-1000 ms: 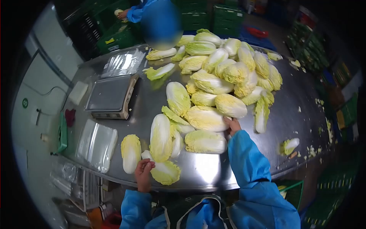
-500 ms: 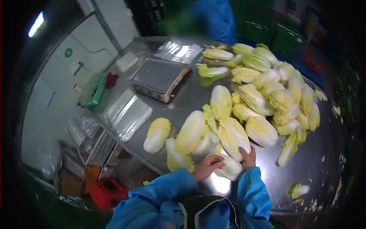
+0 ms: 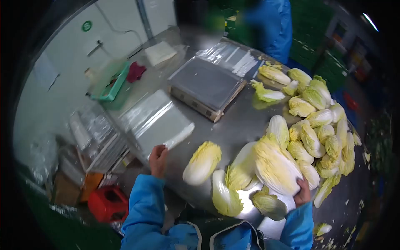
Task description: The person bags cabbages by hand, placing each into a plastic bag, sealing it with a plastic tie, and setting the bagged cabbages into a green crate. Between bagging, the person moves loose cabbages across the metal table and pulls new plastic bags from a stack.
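My right hand point(image 3: 303, 192) grips a large Chinese cabbage point(image 3: 275, 164) by its base end, fingers wrapped round it. The cabbage is tilted and raised over the others. My left hand point(image 3: 158, 160) is at the near edge of a stack of clear plastic bags point(image 3: 156, 118), fingers curled and pinched at the edge of a bag. Between my hands lie a yellow-topped cabbage point(image 3: 202, 163), a loose leaf piece point(image 3: 225, 193) and another cabbage point(image 3: 241, 166). A small greenish cabbage piece point(image 3: 270, 204) rests below the held one.
A weighing scale point(image 3: 206, 83) stands behind the bags. Several cabbages point(image 3: 318, 116) are heaped at the right of the metal table. A green tray point(image 3: 114, 85) and a red cloth point(image 3: 135, 72) lie at the left. Below stands a red plastic container point(image 3: 109, 203). A person in blue point(image 3: 275, 29) is across the table.
My left hand has left the small cabbage and moved left to the plastic bags. My right hand has lifted and tilted the large cabbage. The view has turned left.
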Demonstrator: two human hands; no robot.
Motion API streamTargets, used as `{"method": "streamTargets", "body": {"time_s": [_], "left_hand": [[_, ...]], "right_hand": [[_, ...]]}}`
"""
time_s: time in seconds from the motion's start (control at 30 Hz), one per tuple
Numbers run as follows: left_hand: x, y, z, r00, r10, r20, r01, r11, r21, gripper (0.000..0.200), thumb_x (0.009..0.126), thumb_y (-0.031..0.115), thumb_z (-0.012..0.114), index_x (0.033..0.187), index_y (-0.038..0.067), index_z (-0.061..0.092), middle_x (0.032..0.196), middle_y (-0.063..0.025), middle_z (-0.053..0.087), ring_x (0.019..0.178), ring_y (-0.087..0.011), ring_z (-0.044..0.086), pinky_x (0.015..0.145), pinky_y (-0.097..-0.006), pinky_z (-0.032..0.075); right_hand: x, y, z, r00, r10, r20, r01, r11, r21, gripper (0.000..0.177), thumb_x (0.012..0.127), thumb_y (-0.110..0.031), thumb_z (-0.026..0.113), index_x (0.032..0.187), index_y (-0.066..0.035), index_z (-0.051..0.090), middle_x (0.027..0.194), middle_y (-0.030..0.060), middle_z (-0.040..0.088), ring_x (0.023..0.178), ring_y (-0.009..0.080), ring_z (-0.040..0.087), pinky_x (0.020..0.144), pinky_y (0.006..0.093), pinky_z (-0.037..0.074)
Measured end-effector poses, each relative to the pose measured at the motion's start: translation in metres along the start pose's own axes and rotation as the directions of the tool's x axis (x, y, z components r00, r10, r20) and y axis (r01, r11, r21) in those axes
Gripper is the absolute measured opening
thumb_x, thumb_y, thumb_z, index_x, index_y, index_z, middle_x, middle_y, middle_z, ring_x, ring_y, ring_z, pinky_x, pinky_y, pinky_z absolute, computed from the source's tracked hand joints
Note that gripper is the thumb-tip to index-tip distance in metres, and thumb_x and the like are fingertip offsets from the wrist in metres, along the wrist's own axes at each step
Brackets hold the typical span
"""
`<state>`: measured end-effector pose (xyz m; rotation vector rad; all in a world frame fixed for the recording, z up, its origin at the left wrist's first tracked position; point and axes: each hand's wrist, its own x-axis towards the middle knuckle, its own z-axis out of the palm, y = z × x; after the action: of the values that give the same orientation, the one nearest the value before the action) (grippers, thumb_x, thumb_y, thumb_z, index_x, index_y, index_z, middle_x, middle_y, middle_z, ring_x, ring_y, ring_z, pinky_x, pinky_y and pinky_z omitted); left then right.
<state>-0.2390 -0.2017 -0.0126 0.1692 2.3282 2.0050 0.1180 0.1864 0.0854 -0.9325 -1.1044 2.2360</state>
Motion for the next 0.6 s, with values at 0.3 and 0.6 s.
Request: {"method": "streamTargets", "body": {"time_s": [0.3,0.6], "left_hand": [[0.097,0.0,-0.016,0.971,0.154,0.181,-0.171,0.982,0.081,0.016,0.085,0.006,0.059,0.101,0.002,0.057,0.093,-0.0027,0.061,0.087,-0.0105,0.056,0.079,-0.0248,0.043],[0.121,-0.027,-0.077,0.991,-0.118,-0.068,0.1,0.969,-0.225,0.016,0.087,0.006,0.057,0.101,0.001,0.058,0.093,-0.0041,0.06,0.086,-0.0117,0.055,0.08,-0.0254,0.044]], "right_hand": [[0.233,0.089,0.271,0.997,0.016,0.073,-0.025,0.993,0.118,0.043,0.078,-0.015,0.068,0.114,0.002,0.052,0.103,0.0116,0.062,0.096,0.0215,0.059,0.085,0.0337,0.046],[0.232,0.083,0.256,0.949,-0.163,-0.27,-0.005,0.848,-0.53,0.065,0.078,-0.06,0.057,0.12,-0.011,0.049,0.119,0.0049,0.049,0.108,0.0208,0.044,0.083,0.0423,0.037]]}}
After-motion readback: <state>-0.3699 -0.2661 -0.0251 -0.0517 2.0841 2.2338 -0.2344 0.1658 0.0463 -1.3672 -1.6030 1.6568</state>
